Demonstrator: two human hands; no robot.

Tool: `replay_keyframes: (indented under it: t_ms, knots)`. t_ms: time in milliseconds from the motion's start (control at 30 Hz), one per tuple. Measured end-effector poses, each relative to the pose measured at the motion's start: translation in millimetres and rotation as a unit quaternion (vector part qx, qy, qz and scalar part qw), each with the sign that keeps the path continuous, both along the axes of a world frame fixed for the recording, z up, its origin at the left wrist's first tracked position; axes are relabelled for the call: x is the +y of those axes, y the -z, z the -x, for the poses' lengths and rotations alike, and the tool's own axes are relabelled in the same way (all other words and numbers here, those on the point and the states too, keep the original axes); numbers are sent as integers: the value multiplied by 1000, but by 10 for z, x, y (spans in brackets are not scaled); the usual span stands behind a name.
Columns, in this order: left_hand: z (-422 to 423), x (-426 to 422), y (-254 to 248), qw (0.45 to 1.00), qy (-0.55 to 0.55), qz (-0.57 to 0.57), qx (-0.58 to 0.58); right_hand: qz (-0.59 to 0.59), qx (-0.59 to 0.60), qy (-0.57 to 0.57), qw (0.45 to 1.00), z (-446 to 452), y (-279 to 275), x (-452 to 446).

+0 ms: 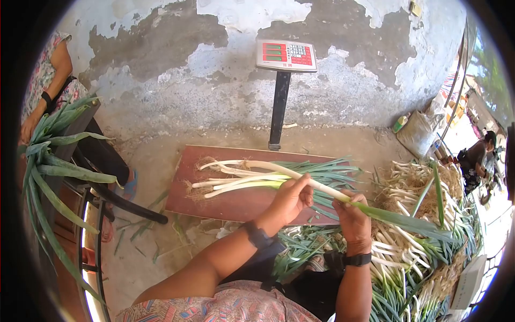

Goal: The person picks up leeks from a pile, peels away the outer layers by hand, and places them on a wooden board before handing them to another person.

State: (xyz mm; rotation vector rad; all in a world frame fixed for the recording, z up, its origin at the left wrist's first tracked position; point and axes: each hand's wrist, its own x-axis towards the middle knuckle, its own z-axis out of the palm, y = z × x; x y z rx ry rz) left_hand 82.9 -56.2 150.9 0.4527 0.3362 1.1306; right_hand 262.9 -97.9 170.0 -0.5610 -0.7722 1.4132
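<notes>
**Long white-and-green leek (pixel 327 189) held above reddish-brown rectangular board (pixel 214 209)**

Well to the left of the board, a floppy bunch of long green leaves (pixel 70 137) is seen beside the bare arm (pixel 60 70) of a person in a flowered top. On the board, several white-stemmed leeks with stringy roots (pixel 241 187) are laid, leaves toward its right end. Behind the board, a white-and-red electronic scale head (pixel 287 56) is carried on a black post (pixel 279 107). Above the board's front part, the left hand (pixel 289 197) is placed with its thumb at the long leek's pale shaft; whether its grip is closed on it cannot be told. At the board's right end, the leek is clamped between thumb and fingers in the right hand's (pixel 354 219) grip, its green leaf extended beyond the board. Right of the board, a large heap of white-and-green leeks (pixel 397 252) is piled, with a bulging whitish sack (pixel 421 133) set behind.
</notes>
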Motion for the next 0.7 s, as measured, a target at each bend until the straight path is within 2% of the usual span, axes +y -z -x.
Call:
replay_keyframes:
  t_ms: [67, 300, 467, 700]
  knots:
    - [-27, 14, 15, 998, -21, -47, 44, -1, -15, -4, 1000, 34, -28, -15]
    - [6, -32, 5, 996, -40, -69, 47, 32, 25, 5, 999, 36, -24, 1]
    - [36, -103, -58, 990, -34, -106, 90, 48, 50, 4, 998, -47, 63, 34]
    - [136, -43, 124, 983, -71, -120, 119, 59, 57, 33, 996, -137, 65, 31]
